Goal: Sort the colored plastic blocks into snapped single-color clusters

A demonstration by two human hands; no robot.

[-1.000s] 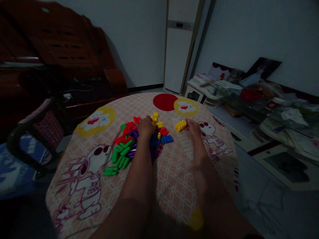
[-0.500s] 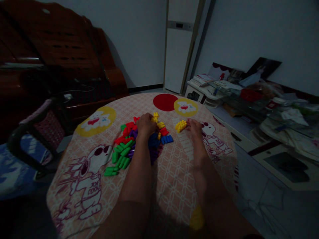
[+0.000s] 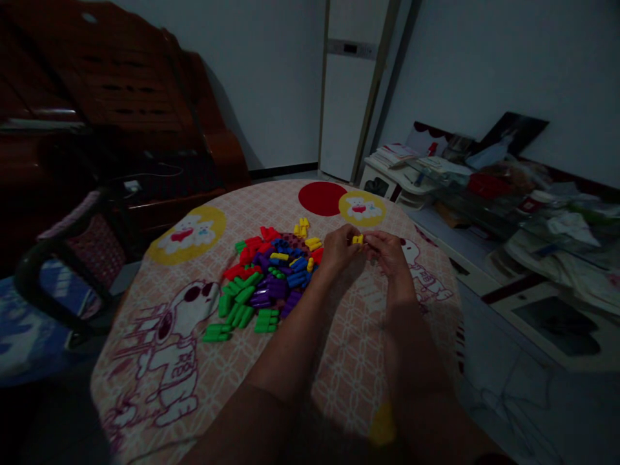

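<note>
Both hands meet over the right part of the table. My left hand (image 3: 340, 248) is closed, its fingertips at yellow plastic building blocks (image 3: 357, 239). From the other side my right hand (image 3: 386, 250) pinches the same yellow blocks, and fingers hide most of them. To the left lies a loose pile of building blocks: green ones (image 3: 239, 289), purple ones (image 3: 271, 289), blue ones (image 3: 297, 274) and red ones (image 3: 252, 248). A few loose yellow blocks (image 3: 301, 227) lie at the pile's far right side.
A patterned cloth (image 3: 339, 336) covers the round table. A chair (image 3: 92, 258) stands at the left, with a wooden sofa (image 3: 126, 97) behind it. Along the right wall runs a cluttered cabinet (image 3: 484, 252). A tall white unit (image 3: 346, 110) stands at the back.
My left hand has left the pile and moved right to the yellow blocks in my right hand. More of the pile shows now. My right hand has shifted slightly.
</note>
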